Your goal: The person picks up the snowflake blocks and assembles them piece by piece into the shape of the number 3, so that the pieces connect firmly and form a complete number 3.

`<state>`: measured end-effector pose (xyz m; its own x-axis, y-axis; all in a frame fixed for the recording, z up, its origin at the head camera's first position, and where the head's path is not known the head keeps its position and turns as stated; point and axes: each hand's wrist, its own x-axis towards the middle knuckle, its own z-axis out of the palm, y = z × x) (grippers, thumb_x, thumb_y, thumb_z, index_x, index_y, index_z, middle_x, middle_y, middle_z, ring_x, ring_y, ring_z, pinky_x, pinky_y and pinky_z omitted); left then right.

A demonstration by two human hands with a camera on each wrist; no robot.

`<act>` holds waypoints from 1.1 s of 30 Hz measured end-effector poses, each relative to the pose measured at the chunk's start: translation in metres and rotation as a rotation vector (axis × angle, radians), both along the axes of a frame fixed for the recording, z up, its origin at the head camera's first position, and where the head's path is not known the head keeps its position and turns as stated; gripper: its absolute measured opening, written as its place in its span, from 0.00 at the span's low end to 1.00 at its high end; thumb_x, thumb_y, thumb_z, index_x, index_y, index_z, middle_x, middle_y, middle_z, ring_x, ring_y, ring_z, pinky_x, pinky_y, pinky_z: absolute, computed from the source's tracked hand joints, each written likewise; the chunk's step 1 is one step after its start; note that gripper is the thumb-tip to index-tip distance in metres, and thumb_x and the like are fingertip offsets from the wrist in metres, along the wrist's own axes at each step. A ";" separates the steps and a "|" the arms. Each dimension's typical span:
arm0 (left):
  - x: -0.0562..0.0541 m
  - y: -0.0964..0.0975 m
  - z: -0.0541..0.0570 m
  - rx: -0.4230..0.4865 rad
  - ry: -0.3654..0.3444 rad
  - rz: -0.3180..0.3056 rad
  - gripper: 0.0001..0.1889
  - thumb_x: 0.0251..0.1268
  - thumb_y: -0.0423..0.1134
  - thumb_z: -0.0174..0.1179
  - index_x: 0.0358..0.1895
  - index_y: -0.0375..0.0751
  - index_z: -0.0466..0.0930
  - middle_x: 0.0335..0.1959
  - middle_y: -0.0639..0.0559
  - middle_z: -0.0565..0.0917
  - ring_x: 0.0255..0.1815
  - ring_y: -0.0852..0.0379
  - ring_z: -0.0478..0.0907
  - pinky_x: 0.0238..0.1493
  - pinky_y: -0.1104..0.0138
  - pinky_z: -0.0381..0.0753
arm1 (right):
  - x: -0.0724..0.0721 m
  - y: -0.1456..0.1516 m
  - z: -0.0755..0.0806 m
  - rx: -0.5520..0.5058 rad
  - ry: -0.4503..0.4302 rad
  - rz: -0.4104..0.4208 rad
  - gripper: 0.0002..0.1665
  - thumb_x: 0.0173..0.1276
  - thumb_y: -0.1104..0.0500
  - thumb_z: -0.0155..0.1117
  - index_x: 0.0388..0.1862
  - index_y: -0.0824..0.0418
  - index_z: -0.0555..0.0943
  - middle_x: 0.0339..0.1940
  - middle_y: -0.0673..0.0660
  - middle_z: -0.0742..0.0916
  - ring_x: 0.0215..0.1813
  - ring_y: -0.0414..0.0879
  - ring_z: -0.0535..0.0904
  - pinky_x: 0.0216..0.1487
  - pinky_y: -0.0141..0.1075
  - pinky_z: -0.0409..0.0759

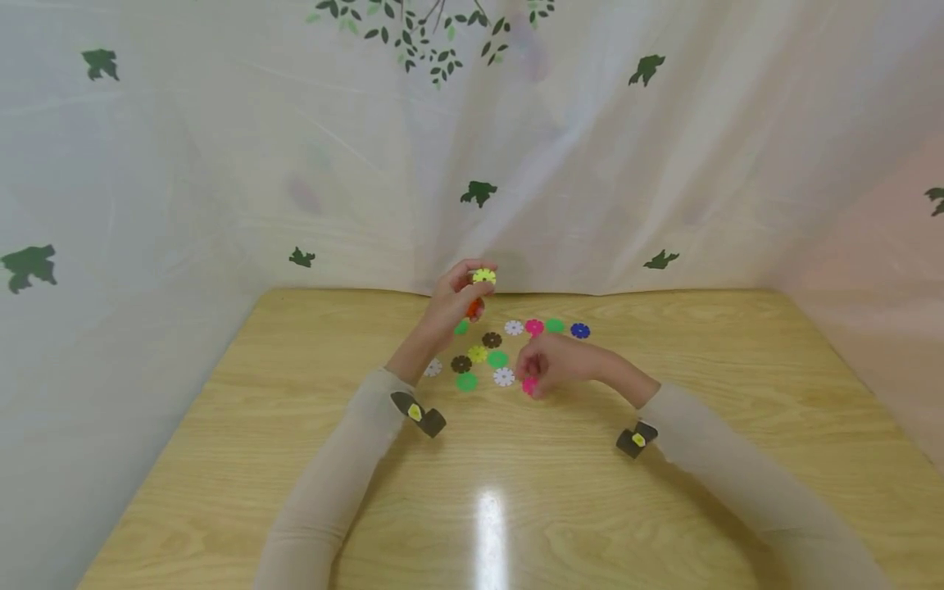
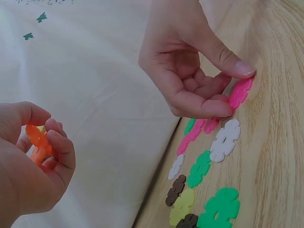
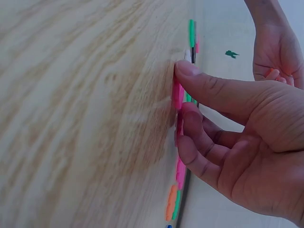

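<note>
My left hand is raised over the far part of the table. It holds a yellow flower-shaped plastic disc near the fingertips, and an orange flower-shaped disc sits within its curled fingers. How the two pieces meet is partly hidden by the fingers. Lower and to the right, my right hand pinches a pink flower-shaped disc between thumb and fingers. In the right wrist view that pink disc stands close to the tabletop; whether it touches cannot be told.
Several similar discs lie loosely between and beyond the hands, including a white disc, a green disc, a brown disc and a blue disc. A pale printed curtain hangs behind the wooden table.
</note>
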<state>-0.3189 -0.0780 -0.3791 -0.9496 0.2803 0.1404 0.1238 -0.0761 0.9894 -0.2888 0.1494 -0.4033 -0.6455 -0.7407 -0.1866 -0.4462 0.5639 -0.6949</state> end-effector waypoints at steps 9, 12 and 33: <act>0.000 0.000 0.000 -0.003 0.001 0.010 0.16 0.74 0.33 0.56 0.62 0.37 0.76 0.38 0.46 0.76 0.19 0.62 0.67 0.22 0.74 0.67 | -0.002 0.000 -0.002 0.004 0.020 -0.046 0.12 0.57 0.67 0.78 0.38 0.62 0.84 0.33 0.55 0.85 0.35 0.43 0.77 0.39 0.32 0.80; 0.000 0.000 0.000 0.002 -0.009 0.014 0.15 0.74 0.33 0.55 0.61 0.37 0.76 0.40 0.43 0.78 0.19 0.62 0.66 0.21 0.74 0.67 | -0.005 0.000 -0.003 -0.010 0.017 -0.050 0.11 0.58 0.67 0.77 0.36 0.62 0.82 0.33 0.54 0.85 0.36 0.43 0.78 0.39 0.32 0.80; 0.003 0.006 0.000 -0.057 0.023 -0.059 0.19 0.74 0.34 0.55 0.64 0.35 0.73 0.36 0.50 0.76 0.18 0.62 0.65 0.21 0.74 0.65 | -0.023 -0.007 0.032 -0.650 0.220 -0.474 0.10 0.68 0.64 0.70 0.43 0.68 0.82 0.40 0.65 0.89 0.35 0.40 0.86 0.43 0.34 0.89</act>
